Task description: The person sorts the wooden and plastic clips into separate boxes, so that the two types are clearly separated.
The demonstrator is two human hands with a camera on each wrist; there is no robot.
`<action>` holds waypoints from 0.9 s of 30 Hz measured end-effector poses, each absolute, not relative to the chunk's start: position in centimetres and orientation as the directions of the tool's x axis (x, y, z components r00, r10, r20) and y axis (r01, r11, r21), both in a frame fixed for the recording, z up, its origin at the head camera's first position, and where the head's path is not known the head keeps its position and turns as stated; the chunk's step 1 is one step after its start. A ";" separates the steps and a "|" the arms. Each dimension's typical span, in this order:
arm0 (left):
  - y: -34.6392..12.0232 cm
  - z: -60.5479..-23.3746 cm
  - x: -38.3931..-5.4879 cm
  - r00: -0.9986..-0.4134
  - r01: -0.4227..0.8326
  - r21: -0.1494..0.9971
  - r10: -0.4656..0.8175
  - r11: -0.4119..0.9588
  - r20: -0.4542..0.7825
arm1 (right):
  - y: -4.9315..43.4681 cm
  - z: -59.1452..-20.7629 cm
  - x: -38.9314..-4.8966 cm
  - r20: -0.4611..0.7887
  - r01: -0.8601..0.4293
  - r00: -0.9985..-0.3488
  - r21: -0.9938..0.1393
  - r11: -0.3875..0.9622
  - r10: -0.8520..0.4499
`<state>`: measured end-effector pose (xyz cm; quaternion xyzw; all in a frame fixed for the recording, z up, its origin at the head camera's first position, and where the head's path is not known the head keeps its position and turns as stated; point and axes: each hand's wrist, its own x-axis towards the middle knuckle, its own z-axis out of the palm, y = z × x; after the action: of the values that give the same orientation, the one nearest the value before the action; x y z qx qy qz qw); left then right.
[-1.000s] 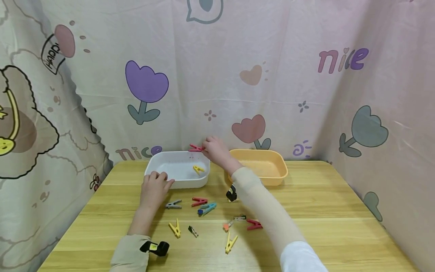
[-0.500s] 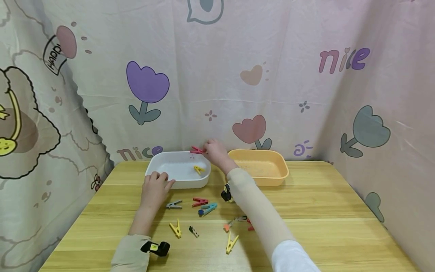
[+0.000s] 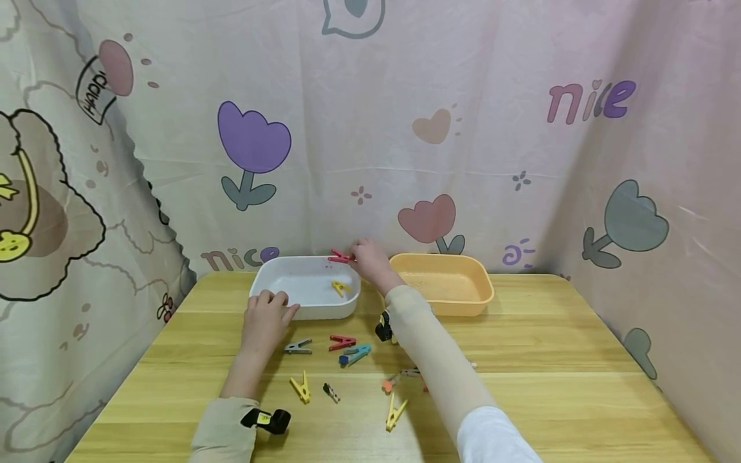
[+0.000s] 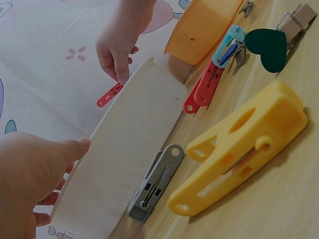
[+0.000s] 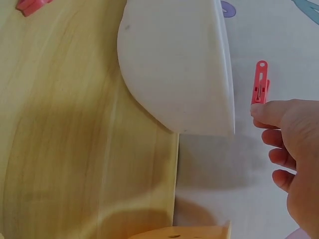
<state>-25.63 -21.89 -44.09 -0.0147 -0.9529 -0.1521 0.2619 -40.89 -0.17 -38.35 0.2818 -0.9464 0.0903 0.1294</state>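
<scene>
Over the back right corner of the white plastic basin, my right hand pinches a red clothespin by one end between thumb and fingers. The clothespin's other end points left. My left hand grips the basin's near-left rim; in the left wrist view its thumb lies along the edge and the fingers reach over it. Inside the basin lies one yellow clothespin. On the table in front are a grey clothespin, a red clothespin and a blue one.
An orange basin stands right of the white one. Nearer on the wooden table lie yellow clothespins, a small dark-topped clip and an orange-tipped clip. My right forearm partly covers other clips. A printed curtain hangs behind.
My right hand has shifted slightly down and to the right, still pinching the red clothespin. The right forearm now covers more of the red clothespin on the table. The left hand keeps its place.
</scene>
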 end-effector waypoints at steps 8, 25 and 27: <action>-21.8 -44.1 -25.6 -0.865 0.104 0.286 -0.055 0.953 0.499 | -0.2 -38.8 -41.2 0.223 -0.479 -0.867 -0.128 0.869 -0.445; -21.7 -43.8 -25.5 -0.869 0.100 0.289 -0.058 0.952 0.491 | 0.9 -38.3 -40.9 0.277 -0.488 -0.850 -0.096 0.867 -0.448; -21.7 -43.8 -25.5 -0.871 0.101 0.289 -0.056 0.952 0.488 | 1.3 -38.1 -40.8 0.290 -0.493 -0.844 -0.086 0.866 -0.451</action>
<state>-25.47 -21.73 -43.78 -0.0119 -0.9548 -0.1543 0.2539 -40.78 1.28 -38.08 0.2465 -0.9569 0.0789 0.1314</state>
